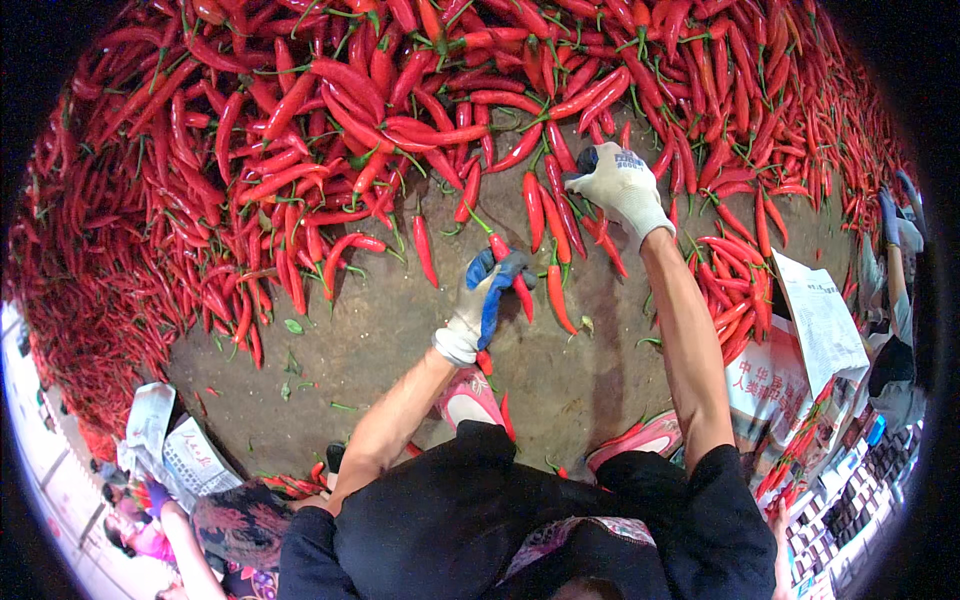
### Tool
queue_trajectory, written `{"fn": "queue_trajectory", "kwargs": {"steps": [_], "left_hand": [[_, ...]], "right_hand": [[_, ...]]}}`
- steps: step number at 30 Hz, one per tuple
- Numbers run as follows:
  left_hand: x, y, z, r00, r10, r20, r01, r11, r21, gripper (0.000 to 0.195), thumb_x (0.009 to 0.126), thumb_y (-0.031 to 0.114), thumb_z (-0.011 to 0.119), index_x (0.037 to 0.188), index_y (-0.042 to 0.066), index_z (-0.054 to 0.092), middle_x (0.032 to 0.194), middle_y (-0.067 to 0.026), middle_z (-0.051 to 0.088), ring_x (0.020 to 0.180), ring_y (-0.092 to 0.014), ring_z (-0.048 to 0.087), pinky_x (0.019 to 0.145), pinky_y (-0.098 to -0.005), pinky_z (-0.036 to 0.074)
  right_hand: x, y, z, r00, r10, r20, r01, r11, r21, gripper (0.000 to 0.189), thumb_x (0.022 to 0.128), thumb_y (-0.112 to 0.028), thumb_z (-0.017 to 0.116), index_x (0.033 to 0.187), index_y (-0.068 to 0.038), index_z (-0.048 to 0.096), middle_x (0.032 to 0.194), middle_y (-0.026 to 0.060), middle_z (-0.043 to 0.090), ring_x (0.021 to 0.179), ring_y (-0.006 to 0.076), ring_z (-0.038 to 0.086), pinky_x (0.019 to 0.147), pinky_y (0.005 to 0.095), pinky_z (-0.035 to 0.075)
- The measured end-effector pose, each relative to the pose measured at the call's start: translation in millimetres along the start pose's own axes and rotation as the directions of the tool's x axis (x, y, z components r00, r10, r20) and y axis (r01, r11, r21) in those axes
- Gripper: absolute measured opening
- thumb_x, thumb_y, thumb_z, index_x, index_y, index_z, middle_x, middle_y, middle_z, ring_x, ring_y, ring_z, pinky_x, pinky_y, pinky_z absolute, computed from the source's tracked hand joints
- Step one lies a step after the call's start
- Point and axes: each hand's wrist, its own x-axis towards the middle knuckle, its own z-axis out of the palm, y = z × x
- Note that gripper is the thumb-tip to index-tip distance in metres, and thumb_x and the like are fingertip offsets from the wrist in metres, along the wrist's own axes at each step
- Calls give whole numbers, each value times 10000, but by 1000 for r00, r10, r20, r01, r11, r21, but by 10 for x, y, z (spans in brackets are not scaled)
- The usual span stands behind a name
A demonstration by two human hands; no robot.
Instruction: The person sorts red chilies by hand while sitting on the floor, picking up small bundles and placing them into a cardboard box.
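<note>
My left hand (482, 298), in a white knit glove with blue coating and greyish fingertips, grips one red chili pepper (523, 300). Its green stem points up and away from me. To the right, my right hand (624, 187), in a similar white glove bearing print, reaches down at the near edge of a large heap of red chili peppers (349, 79). Its fingertips are hidden, so I cannot see whether it holds a pepper. Several loose peppers (533, 210) lie between the two hands on the brown floor (375, 315).
At right, a bunch of peppers (739, 277) lies beside printed newspaper sheets (821, 322). More newspaper (199, 457) stands at lower left, near another person's gloved hand (159, 496). A blue-gloved hand (889, 217) shows at far right. My pink shoes (469, 411) rest on the floor.
</note>
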Motion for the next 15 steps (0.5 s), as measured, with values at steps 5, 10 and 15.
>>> {"fn": "queue_trajectory", "kwargs": {"steps": [5, 10, 15], "left_hand": [[33, 44, -45, 999, 5, -51, -11, 993, -116, 136, 902, 105, 551, 1014, 28, 551, 940, -112, 641, 761, -211, 631, 694, -332, 530], [104, 179, -99, 998, 45, -53, -47, 998, -45, 182, 883, 42, 542, 1064, 21, 547, 955, -98, 652, 680, -133, 594, 625, -279, 514], [155, 207, 34, 995, 44, -89, -46, 999, -15, 218, 888, 66, 569, 1100, 18, 549, 895, -86, 662, 615, -111, 572, 547, -251, 479]], "right_hand": [[-128, 231, 199, 999, 34, -41, -4, 814, 581, 479, 728, -374, 737, 976, 29, 655, 794, 118, 683, 736, 221, 648, 697, 345, 503], [-368, 613, 498, 999, -17, 48, -49, -55, 997, 270, 851, -134, 603, 1098, -25, 590, 947, 34, 646, 774, 99, 593, 641, 246, 460], [-287, 350, 540, 974, 21, -227, 131, 761, 635, 418, 832, -349, 598, 1052, 6, 572, 917, 188, 670, 797, 321, 651, 738, 390, 503]]}}
